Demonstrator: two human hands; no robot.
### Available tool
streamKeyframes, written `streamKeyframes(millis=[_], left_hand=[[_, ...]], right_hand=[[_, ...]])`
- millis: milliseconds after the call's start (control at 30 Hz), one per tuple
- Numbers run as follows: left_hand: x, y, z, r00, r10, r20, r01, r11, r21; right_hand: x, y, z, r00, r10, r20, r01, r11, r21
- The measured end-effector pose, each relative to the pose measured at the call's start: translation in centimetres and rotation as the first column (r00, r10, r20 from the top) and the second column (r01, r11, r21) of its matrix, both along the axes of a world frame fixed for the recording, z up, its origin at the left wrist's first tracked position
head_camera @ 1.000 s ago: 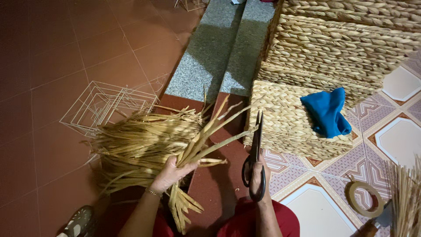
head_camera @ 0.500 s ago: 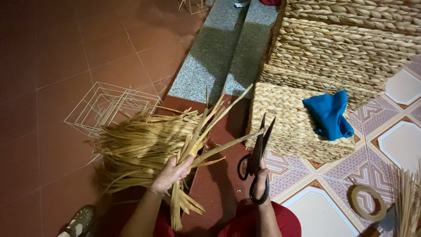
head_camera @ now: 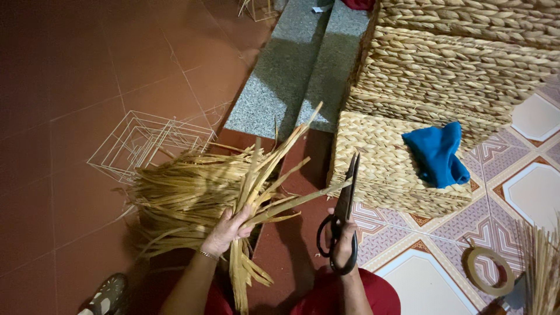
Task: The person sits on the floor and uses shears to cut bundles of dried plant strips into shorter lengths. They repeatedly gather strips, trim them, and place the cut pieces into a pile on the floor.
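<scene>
On red floor tiles at centre, left hand (head_camera: 228, 230) clamps a bundle of dry straw strips (head_camera: 192, 195), fingers wrapped tight round it, ends fanning left and up over a white wire frame (head_camera: 137, 143). Right hand (head_camera: 343, 245) grips black scissors (head_camera: 341, 224) through the loops, blades slightly parted, tips up, touching 1 long strip. Just right: low woven basket (head_camera: 385, 169) bearing a blue cloth (head_camera: 436, 154); tape roll (head_camera: 489, 271) on patterned tiles, lower right.
</scene>
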State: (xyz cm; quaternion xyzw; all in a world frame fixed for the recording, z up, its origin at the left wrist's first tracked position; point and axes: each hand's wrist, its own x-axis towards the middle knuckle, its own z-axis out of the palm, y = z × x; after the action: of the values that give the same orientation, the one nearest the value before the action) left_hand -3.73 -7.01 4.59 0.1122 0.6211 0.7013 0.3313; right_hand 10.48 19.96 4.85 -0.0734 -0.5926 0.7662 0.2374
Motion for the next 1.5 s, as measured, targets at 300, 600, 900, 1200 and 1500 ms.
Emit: streamKeyframes(millis=[300,600,900,1200,1500], left_hand=[[0.4,-0.2,2.9,0.998,-0.061,0.015,0.062,0.992,-0.106],[1.1,-0.1,4.1,0.986,-0.102,0.13,0.108,0.993,-0.039],[0.8,-1.1,1.1,0.962,-0.251,-0.112,0.249,0.968,-0.03],[0.6,-1.9,-2.3,0.97,-0.028,0.242,0.078,0.976,-0.202],[-0.2,-3.1,-6.1,0.33,-0.21,-0.92,0.187,0.97,-0.154]], right_hand=[[-0.9,2.1,1.0,0.998,-0.004,-0.056,-0.006,0.983,-0.182],[-1.2,2.0,-2.4,0.942,0.151,0.3,-0.143,0.989,-0.048],[-1.6,1.8,-5.0,0.87,0.288,0.399,-0.249,0.957,-0.147],[-1.8,2.0,-4.4,0.863,0.258,0.434,-0.288,0.958,0.003],[-1.6,1.6,-3.2,0.889,0.306,0.342,-0.321,0.947,-0.015]])
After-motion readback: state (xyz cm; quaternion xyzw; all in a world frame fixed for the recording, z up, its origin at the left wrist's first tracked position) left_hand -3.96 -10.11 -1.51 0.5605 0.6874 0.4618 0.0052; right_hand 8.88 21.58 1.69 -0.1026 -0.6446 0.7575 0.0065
